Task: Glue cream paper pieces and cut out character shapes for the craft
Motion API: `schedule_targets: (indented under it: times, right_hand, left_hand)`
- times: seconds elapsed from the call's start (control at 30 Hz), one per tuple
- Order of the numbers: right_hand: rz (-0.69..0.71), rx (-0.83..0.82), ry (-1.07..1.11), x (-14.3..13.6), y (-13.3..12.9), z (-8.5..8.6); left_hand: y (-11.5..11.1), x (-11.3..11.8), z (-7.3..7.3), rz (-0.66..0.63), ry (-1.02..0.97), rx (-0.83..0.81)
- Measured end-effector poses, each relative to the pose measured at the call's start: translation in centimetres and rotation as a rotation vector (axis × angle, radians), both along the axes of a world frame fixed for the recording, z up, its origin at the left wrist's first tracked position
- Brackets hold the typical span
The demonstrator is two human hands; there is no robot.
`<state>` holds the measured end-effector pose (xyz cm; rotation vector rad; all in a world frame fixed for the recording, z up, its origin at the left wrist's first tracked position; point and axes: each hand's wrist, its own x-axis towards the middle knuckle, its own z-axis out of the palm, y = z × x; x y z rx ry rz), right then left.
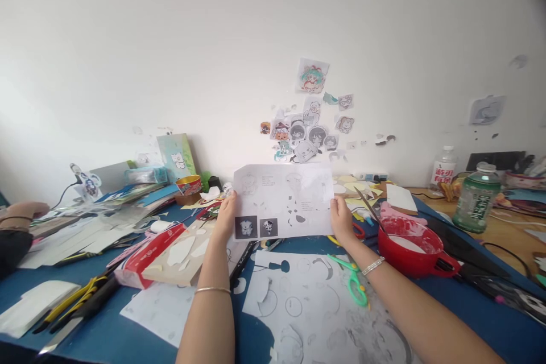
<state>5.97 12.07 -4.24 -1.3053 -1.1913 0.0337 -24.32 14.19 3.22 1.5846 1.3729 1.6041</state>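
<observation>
A white printed sheet (281, 199) is held up above the table, with faint drawings, lines of text and two small dark pictures of cartoon figures along its lower left. My left hand (227, 213) grips its left edge, fingers mostly behind the paper. At the right edge, my right hand (342, 217) pinches the sheet between thumb and fingers. Beneath it lies a larger paper (298, 284) with drawn circles and dark shapes. Green-handled scissors (355, 281) rest on that paper, near my right forearm.
A red mug (412, 244) with white residue stands at the right, beside a green bottle (476, 199). Yellow-black pliers (74, 301) and a knife (62, 338) lie front left, near a red box (149, 256). Another person's hand (28, 210) is at far left. Cartoon cutouts (305, 131) cover the wall.
</observation>
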Motion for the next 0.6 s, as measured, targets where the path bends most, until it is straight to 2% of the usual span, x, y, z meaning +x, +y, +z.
schedule_targets:
  times: [0.6]
  right_hand:
    - [0.041,-0.043,0.142,-0.17,0.64,-0.39]
  left_hand:
    - [0.74,0.46,-0.67,-0.214,-0.175,-0.128]
